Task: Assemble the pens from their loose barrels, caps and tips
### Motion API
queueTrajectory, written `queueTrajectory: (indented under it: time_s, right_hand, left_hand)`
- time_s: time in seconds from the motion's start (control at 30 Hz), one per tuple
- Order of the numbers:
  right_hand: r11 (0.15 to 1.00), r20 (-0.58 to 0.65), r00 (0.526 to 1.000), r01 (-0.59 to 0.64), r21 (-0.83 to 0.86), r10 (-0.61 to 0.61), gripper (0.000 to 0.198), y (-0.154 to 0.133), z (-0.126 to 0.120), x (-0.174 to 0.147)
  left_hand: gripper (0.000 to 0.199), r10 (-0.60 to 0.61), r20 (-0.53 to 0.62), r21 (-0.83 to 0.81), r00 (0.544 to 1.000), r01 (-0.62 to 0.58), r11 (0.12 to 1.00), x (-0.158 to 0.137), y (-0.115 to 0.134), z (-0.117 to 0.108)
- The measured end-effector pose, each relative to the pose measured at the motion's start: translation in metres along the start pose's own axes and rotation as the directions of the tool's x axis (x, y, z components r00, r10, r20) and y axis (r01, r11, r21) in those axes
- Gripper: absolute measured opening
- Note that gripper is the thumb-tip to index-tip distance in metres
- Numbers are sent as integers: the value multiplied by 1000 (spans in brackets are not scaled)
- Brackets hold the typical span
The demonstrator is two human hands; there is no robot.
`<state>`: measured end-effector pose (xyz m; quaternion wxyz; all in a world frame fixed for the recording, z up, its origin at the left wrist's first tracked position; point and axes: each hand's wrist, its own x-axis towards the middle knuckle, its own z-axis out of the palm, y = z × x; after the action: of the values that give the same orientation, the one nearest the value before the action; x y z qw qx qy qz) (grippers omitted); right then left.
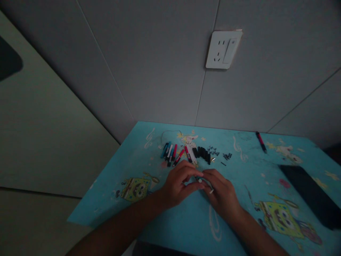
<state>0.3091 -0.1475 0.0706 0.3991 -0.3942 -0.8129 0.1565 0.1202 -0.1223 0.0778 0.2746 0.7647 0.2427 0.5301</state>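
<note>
Over the middle of the table, my left hand [179,183] is closed, thumb and fingertips pinching a small teal and white pen part [200,180]. Touching it from the other side is my right hand [222,192], its fingers curled round a thin white stick-like part [211,191]. Fingers hide most of both pieces, so I cannot tell whether they are joined. Just beyond my hands lie red, teal and white pen barrels [174,152], several white tubes [191,153] and a row of black caps [204,154].
Small dark pieces [227,156] lie scattered right of the caps. A red and black pen [261,142] rests near the back edge. At right is a long black flat object [310,193]. The blue cartoon-print table [119,156] meets a grey wall with a white socket [223,49].
</note>
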Motion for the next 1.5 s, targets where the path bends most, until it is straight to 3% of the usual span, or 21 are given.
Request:
queueTrajectory:
  time_s: [0.43,0.67,0.8,0.9,1.03,1.27,1.4,1.5]
  right_hand:
    - [1000,7,1000,13,15,-13,27,0,-1,-2]
    - [982,-60,981,-183,44,185,42,-6,-9,0]
    - [980,-58,978,-199,25,200,47,-6,-15,3]
    - [984,-6,985,-173,-44,173,49,-1,-13,5]
    - [983,10,995,-99,-155,102,43,7,-10,5]
    - [948,81,996,69,-312,-46,41,11,-11,3]
    - [923,173,984,103,-371,-40,53,8,-6,4]
    - [908,158,987,85,-410,-21,55,5,-5,7]
  left_hand:
    - [19,-34,63,64,997,30,997,-3,-4,0]
    - [15,36,0,152,999,-36,988,0,-2,-1]
    - [20,27,83,354,996,-55,934,4,-7,-6]
    - [25,2,171,513,985,-90,854,6,-11,-10]
    - [26,-14,240,583,971,-133,802,8,-13,-12]
    - [20,-65,373,591,926,-183,785,-1,-20,-5]
    - [25,-74,403,585,912,-194,788,-8,-28,-1]
    - [29,-151,402,584,903,-126,802,-7,-30,-1]
